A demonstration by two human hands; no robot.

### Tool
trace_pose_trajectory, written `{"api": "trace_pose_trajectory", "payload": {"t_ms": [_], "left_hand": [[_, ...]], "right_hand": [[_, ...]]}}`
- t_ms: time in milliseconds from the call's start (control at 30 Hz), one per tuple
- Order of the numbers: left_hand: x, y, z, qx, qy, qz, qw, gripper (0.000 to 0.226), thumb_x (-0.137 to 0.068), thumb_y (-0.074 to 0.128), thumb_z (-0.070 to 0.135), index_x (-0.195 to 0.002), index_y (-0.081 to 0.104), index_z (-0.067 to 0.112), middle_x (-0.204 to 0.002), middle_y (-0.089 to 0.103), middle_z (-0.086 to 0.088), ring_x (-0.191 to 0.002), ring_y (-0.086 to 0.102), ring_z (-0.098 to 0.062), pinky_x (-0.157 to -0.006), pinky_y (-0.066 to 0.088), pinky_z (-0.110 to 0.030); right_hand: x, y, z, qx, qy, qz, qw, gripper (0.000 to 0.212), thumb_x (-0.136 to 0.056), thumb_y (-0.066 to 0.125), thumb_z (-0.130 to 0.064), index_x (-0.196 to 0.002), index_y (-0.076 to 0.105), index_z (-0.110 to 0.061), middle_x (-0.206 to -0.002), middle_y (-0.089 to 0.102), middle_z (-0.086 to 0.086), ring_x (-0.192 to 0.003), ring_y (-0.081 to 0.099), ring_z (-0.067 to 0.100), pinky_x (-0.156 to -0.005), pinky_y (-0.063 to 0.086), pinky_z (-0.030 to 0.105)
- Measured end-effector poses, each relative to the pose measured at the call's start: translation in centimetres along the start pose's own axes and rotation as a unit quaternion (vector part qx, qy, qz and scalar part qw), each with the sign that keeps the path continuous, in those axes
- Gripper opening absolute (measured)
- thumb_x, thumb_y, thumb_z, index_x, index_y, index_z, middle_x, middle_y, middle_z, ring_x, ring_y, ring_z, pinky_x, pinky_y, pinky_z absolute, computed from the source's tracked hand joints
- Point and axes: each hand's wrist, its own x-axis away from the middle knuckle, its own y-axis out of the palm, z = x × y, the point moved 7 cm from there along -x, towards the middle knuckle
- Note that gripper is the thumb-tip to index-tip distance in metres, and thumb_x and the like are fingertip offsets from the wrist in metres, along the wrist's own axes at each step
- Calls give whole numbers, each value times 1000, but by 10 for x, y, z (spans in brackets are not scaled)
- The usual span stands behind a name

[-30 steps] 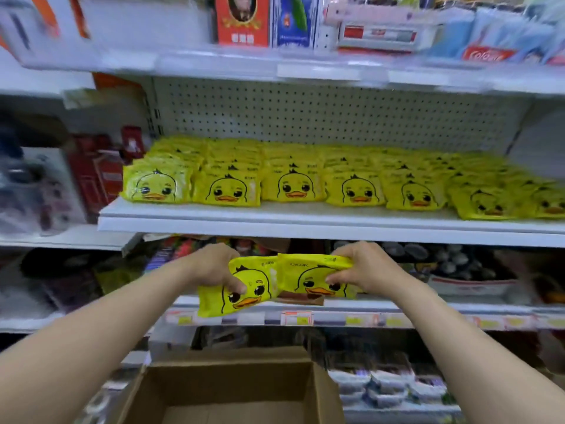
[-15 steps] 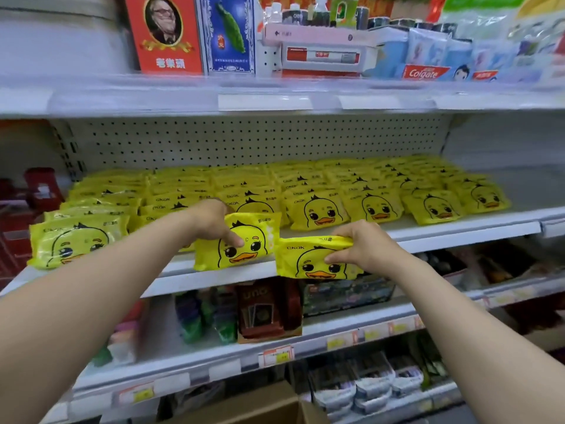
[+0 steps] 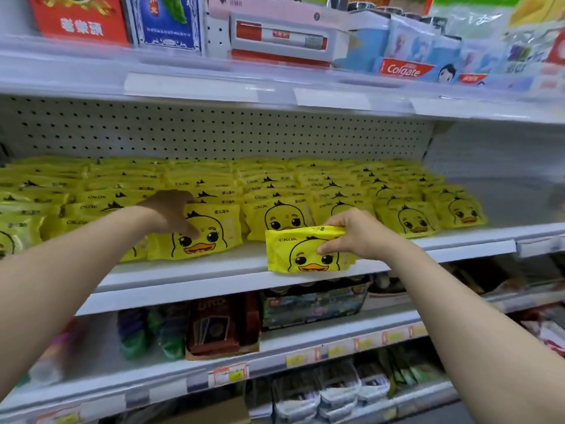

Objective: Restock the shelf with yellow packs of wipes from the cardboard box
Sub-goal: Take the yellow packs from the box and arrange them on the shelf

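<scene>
Currently in hand: setting two packs into the front row, by my reading.
Left hand (image 3: 169,211): curled over the top of a soft yellow plastic pack of wipes printed with a duck face (image 3: 203,238), thumb on its front. The pack stands on the white metal shelf (image 3: 183,278) and leans back on the row behind.
Right hand (image 3: 359,235): pinches a second yellow duck-faced pack (image 3: 302,254) by its upper right edge, at the shelf's front lip. I cannot tell whether it touches the shelf.
Stocked yellow packs (image 3: 305,185): they fill the shelf in rows back to the pegboard.
Doing it well: release the left pack only once it rests squarely. Then slide the right one inward, face out, until it sits flush with its neighbours.
Risk: a pack let go at the lip probably tips off, since it is soft and slippery.
Brown cardboard box (image 3: 214,413): only a blurred edge shows at the bottom.
</scene>
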Motion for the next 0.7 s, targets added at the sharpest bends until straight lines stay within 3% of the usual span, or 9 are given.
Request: {"api": "trace_pose_trajectory", "payload": {"t_ms": [67, 100, 167, 200, 267, 333, 433, 600, 700], "left_hand": [[-2, 0, 0, -14, -18, 9, 1000, 88, -74, 82, 40, -145, 36, 19, -139, 51, -9, -119, 53, -30, -93, 48, -36], [-1, -1, 3, -33, -27, 16, 999, 87, -72, 83, 41, -143, 38, 19, -133, 53, -9, -115, 54, -30, -90, 49, -37], [1, -5, 14, -108, -44, 49, 992, 85, -69, 83, 44, -139, 41, 21, -128, 51, -8, -116, 49, -30, -88, 50, -38], [2, -8, 25, -139, -47, 74, 986, 83, -69, 82, 47, -138, 42, 22, -128, 49, -8, -120, 45, -31, -89, 48, -39], [6, -11, 56, -123, -25, 126, 984, 83, -71, 79, 51, -140, 41, 24, -134, 47, -8, -128, 38, -31, -97, 44, -41], [12, -7, 100, -37, 34, 157, 986, 83, -71, 80, 53, -140, 42, 27, -135, 50, -6, -130, 38, -28, -102, 42, -38], [16, 14, 168, 29, 120, 140, 982, 84, -68, 77, 63, -138, 44, 29, -134, 52, -3, -126, 42, -25, -104, 41, -38], [15, 53, 244, 67, 132, 105, 983, 93, -65, 78, 63, -142, 38, 28, -139, 49, -2, -131, 42, -25, -102, 44, -43], [17, 59, 263, 38, 127, 132, 982, 98, -65, 79, 63, -144, 31, 28, -138, 47, -2, -131, 41, -26, -97, 45, -43]], "right_hand": [[-9, -9, 9, 13, -5, -13, 1000, 25, -69, 88, -39, -82, 67, -32, -74, 59, -21, -75, 54, 6, -61, 39, 19], [-14, -14, 15, 25, -5, -18, 1000, 30, -69, 88, -40, -91, 72, -29, -89, 68, -17, -89, 60, 12, -72, 46, 23], [-20, -25, 26, 66, -5, -13, 998, 66, -68, 87, -44, -124, 67, -16, -129, 64, -4, -121, 56, 20, -101, 46, 31], [-22, -30, 32, 76, -3, -10, 997, 78, -68, 86, -46, -134, 60, -13, -138, 59, 0, -129, 52, 21, -107, 41, 32], [-25, -39, 44, 74, -4, -12, 997, 84, -65, 86, -52, -135, 58, -14, -138, 58, 1, -127, 53, 21, -106, 42, 31], [-28, -47, 58, 70, 2, -17, 997, 83, -62, 86, -56, -133, 60, -19, -134, 60, -1, -121, 56, 20, -101, 46, 31], [-32, -58, 76, 65, 11, -18, 998, 84, -60, 85, -59, -133, 58, -28, -135, 59, -1, -113, 56, 18, -92, 49, 30], [-42, -67, 94, 62, 4, -22, 998, 90, -58, 87, -56, -137, 56, -27, -147, 49, 1, -131, 48, 22, -109, 42, 36], [-50, -60, 91, 51, -14, -32, 998, 93, -54, 88, -57, -136, 58, -22, -144, 52, 0, -129, 51, 22, -107, 43, 36]]}}
